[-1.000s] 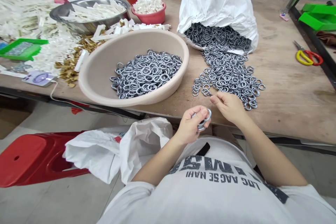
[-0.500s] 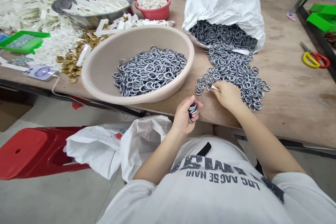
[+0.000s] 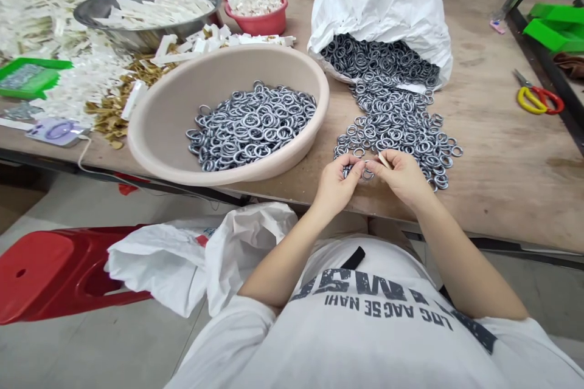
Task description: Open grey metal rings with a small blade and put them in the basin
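Observation:
My left hand (image 3: 336, 185) is shut on a few metal rings (image 3: 353, 171), partly hidden by its fingers. My right hand (image 3: 399, 179) pinches a small cream tab (image 3: 384, 161) between thumb and forefinger. Both hands are close together above the table's front edge, right at the near end of a spread of loose grey metal rings (image 3: 396, 130). That spread pours from the mouth of a white woven sack (image 3: 378, 6). A beige plastic basin (image 3: 157, 140) to the left holds a heap of similar rings (image 3: 250, 127).
A steel bowl (image 3: 146, 18) and a red bowl (image 3: 255, 18) hold white plastic pieces, with more heaped at the far left. Red-handled scissors (image 3: 537, 100) lie on the right of the wooden table (image 3: 502, 194). A white bag (image 3: 228, 261) and a red stool (image 3: 45, 273) are below the table.
My left hand has moved forward from near my body to beside my right hand, still holding rings. My right hand has moved slightly to the right, still pinching the tab.

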`<state>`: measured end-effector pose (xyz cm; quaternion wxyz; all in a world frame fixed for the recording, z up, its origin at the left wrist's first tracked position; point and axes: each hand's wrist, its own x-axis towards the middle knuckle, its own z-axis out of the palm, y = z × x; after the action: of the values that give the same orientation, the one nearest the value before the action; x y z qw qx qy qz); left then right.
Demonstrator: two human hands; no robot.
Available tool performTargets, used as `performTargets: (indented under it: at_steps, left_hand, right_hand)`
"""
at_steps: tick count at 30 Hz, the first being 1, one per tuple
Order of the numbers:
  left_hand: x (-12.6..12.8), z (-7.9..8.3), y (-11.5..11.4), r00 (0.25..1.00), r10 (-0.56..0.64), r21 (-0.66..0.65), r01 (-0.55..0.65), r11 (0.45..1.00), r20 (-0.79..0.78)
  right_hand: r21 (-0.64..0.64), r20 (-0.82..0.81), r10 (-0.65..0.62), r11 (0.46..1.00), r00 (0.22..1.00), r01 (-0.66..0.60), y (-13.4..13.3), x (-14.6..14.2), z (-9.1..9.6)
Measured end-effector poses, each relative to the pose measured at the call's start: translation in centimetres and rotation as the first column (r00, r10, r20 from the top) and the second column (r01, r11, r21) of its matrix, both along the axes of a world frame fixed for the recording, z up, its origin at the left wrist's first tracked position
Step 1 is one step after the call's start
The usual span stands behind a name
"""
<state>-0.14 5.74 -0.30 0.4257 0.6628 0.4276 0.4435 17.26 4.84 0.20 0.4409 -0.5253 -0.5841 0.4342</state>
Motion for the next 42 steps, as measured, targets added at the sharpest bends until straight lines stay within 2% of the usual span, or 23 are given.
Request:
performTargets:
  at_steps: [2,5,9,12,16,19,22,23,25,27,29,31,33,35,39,42]
  left_hand:
    - [0.2,0.0,-0.2,0.997,0.013,-0.057,-0.009,0.998,0.074]
    - [0.5,-0.2,-0.6,0.964,0.056,-0.219,0.002,0.976,0.259]
    - [1.1,0.0,-1.0,0.878,0.177,-0.377,0.004,0.926,0.444]
    - [1.3,0.6,-1.4,0.841,0.207,-0.491,0.079,0.868,0.500]
    - [1.0,1.1,-1.8,0.854,0.157,-0.555,0.172,0.814,0.495]
    - [0.8,1.3,-2.2,0.889,0.062,-0.575,0.239,0.783,0.454]
    - [0.8,1.4,-2.6,0.901,-0.091,-0.619,0.362,0.697,0.425]
    - [0.8,1.4,-2.8,0.889,-0.120,-0.631,0.402,0.663,0.441]
    - [0.8,1.6,-3.0,0.860,-0.093,-0.642,0.443,0.626,0.502]
    - [0.8,1.8,-3.2,0.828,-0.012,-0.639,0.442,0.630,0.561]
    - [0.8,1.9,-3.3,0.807,0.038,-0.637,0.436,0.636,0.590]
    - [0.8,2.0,-3.4,0.798,0.029,-0.642,0.462,0.612,0.602]
    - [0.9,2.1,-3.6,0.790,0.007,-0.650,0.499,0.573,0.613]
    - [0.9,2.3,-3.8,0.782,0.012,-0.654,0.512,0.557,0.623]
    - [1.0,2.5,-4.2,0.789,0.040,-0.642,0.467,0.608,0.613]
    - [1.0,2.6,-4.4,0.788,0.040,-0.626,0.455,0.633,0.614]
  right_hand:
    - [0.002,-0.079,-0.061,0.998,0.995,0.061,-0.3,-0.2,-0.3]
    - [0.017,-0.152,-0.108,0.994,0.983,0.112,-1.0,-0.9,-0.9]
    - [0.106,-0.135,-0.209,0.969,0.969,0.224,-2.1,-2.0,-1.4]
    - [0.147,-0.088,-0.196,0.967,0.977,0.207,-2.5,-2.3,-1.3]
    - [0.177,-0.039,-0.176,0.968,0.984,0.180,-2.2,-1.4,-0.4]
    - [0.201,-0.025,-0.134,0.970,0.991,0.136,-1.7,-0.8,0.4]
    - [0.168,-0.008,-0.034,0.985,0.999,0.035,-1.5,-0.6,1.1]
    - [0.168,0.007,-0.036,0.985,0.999,0.034,-1.5,-0.5,1.2]
    - [0.224,0.042,-0.112,0.969,0.993,0.100,-1.8,-0.5,1.5]
    - [0.309,0.073,-0.169,0.941,0.983,0.139,-2.3,-0.5,1.7]
    - [0.343,0.108,-0.132,0.935,0.985,0.088,-2.8,-0.4,1.7]
    - [0.311,0.116,-0.067,0.950,0.991,0.027,-3.1,-0.3,1.7]
    - [0.251,0.082,-0.031,0.968,0.996,0.009,-3.2,-0.3,1.6]
    - [0.210,0.041,-0.002,0.978,0.999,-0.007,-3.3,-0.4,1.7]
    - [0.239,0.044,0.015,0.971,0.999,-0.025,-3.3,-0.5,1.8]
    - [0.287,0.089,-0.068,0.957,0.994,0.039,-3.6,-0.3,1.9]
